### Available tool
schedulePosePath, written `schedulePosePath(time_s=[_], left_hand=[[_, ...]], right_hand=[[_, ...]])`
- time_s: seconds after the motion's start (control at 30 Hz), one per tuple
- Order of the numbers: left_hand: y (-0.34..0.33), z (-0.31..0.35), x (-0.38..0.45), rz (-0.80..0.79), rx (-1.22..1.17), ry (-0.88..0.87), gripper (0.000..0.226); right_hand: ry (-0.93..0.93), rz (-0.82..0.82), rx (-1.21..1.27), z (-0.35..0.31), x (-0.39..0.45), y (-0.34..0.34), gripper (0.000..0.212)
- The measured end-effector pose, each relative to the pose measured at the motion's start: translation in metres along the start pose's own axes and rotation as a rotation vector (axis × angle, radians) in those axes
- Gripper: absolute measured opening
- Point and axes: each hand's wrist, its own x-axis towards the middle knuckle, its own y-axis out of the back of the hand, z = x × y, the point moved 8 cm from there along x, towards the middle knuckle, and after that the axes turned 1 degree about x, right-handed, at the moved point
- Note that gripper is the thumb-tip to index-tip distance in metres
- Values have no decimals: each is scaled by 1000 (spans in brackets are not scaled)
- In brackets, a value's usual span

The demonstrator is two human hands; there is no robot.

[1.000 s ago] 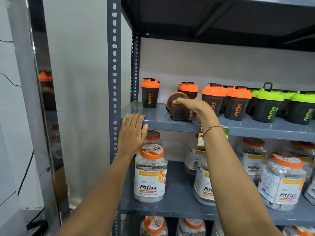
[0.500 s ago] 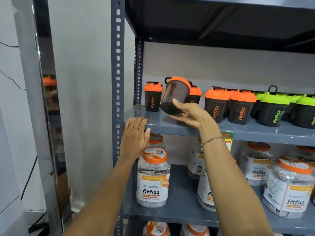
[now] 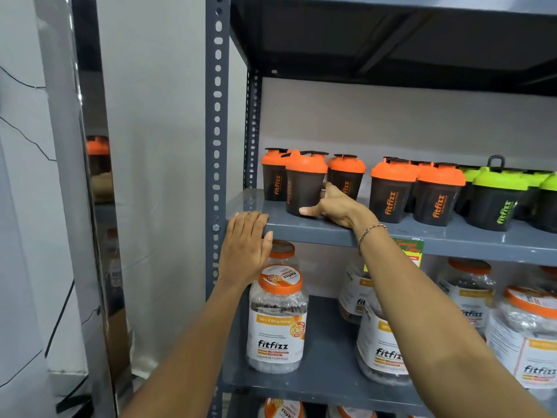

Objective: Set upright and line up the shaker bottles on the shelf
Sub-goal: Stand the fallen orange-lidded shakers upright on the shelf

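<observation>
A dark shaker bottle with an orange lid (image 3: 303, 184) stands upright near the front left of the grey shelf (image 3: 316, 232). My right hand (image 3: 334, 206) grips its lower right side, thumb along its base. Behind it stand two more orange-lidded shakers, one to the left (image 3: 272, 176) and one to the right (image 3: 346, 173). Two others (image 3: 391, 191) (image 3: 438, 196) stand further right, then green-lidded shakers (image 3: 497, 200). My left hand (image 3: 245, 245) lies flat on the shelf's front left edge, holding nothing.
A perforated steel upright (image 3: 217, 116) bounds the shelf on the left, with a wall beyond it. The shelf below carries clear fitfizz jars with orange lids (image 3: 278, 318). Another shelf board hangs overhead (image 3: 391, 34).
One second ago the shaker lay on its side under my right hand. It was lifted and tilted, and now it stands upright on the shelf. My left hand stayed on the edge.
</observation>
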Motion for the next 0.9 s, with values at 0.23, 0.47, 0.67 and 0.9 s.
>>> schedulePosePath(time_s=[0.23,0.47,0.67,0.9], left_hand=[[-2,-1,0,17,6,-3,41],[-4,-1,0,26,32,-31,40],[-5,-1,0,25,17,-30,41],[5,4,4,55,2,12,38]], right_hand=[[-34,77,-234,-1,-2,0,98],[-39,328,-201,-5,-2,0,79],[-6,161,-153,-4,4,-8,48],[2,105,-145,-5,-7,-12,68]])
